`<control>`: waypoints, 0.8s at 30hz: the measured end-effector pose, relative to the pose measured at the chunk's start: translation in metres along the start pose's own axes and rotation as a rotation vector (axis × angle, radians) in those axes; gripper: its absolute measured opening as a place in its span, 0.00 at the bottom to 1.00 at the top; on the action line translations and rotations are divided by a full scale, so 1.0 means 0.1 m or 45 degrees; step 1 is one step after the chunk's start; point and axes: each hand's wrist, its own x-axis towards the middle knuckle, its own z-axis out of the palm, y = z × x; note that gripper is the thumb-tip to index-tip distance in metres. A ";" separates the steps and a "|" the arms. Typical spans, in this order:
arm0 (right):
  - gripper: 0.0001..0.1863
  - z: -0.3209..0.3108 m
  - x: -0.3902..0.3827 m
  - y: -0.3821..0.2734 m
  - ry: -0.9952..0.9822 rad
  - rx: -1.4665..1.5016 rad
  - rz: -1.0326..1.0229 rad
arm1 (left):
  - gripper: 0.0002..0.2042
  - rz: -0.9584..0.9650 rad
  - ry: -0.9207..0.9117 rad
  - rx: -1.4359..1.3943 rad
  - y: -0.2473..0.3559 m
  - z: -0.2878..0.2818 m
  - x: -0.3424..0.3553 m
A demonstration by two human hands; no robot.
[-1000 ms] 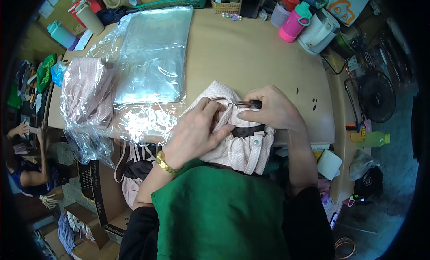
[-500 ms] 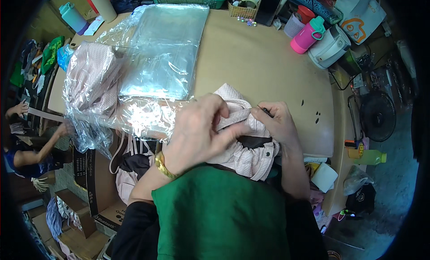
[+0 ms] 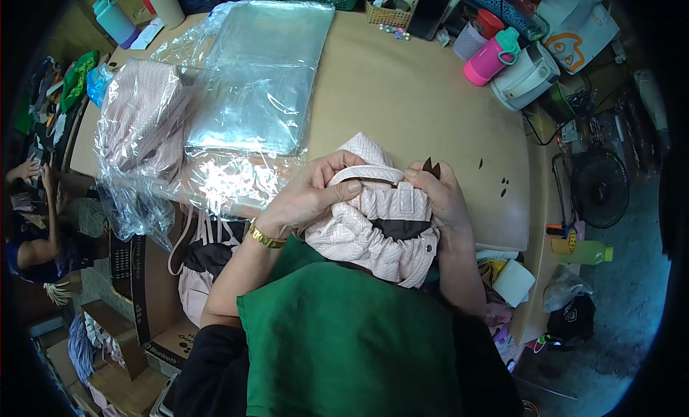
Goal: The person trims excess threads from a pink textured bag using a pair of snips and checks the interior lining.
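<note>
A pale pink quilted fabric bag [image 3: 341, 234] with a gathered opening, dark lining and a snap button rests at the table's near edge, against my green apron. My left hand [image 3: 308, 191] pinches the bag's handle loop [image 3: 369, 173] near its left end, thumb in front. At the loop's right end, my right hand [image 3: 446, 202] is closed with its thumb on the fabric. Two dark pointed tips of what look like thread snips [image 3: 430, 167] stick up from its fingers; the rest of that tool is hidden in the hand.
Clear plastic bags [image 3: 258, 80] lie stacked on the left, beside a plastic-wrapped pink bag [image 3: 140, 115]. A pink bottle [image 3: 486, 64], a kettle [image 3: 527, 74] and a phone [image 3: 429, 13] stand at the back right. Another person's arm [image 3: 50, 209] shows at far left.
My left hand has turned and drawn back from across the bag to pinch the handle loop, which now arches up. The dark tips now point upward from my right hand.
</note>
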 end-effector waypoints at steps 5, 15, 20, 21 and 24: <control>0.12 -0.10 0.05 0.13 0.089 -0.042 -0.018 | 0.18 0.790 0.535 1.411 0.30 0.39 -0.14; 0.17 0.24 -0.13 -0.12 0.206 -0.801 -0.375 | 0.12 0.669 0.487 1.456 0.08 0.55 0.03; 0.15 0.28 -0.16 -0.12 0.317 -1.015 -0.426 | 0.08 0.615 0.490 1.179 0.04 0.54 0.12; 0.15 0.27 -0.16 -0.12 0.319 -1.014 -0.427 | 0.07 0.665 0.486 1.238 0.06 0.57 0.11; 0.15 0.28 -0.15 -0.11 0.310 -0.949 -0.369 | 0.05 0.769 0.483 1.323 0.04 0.52 0.08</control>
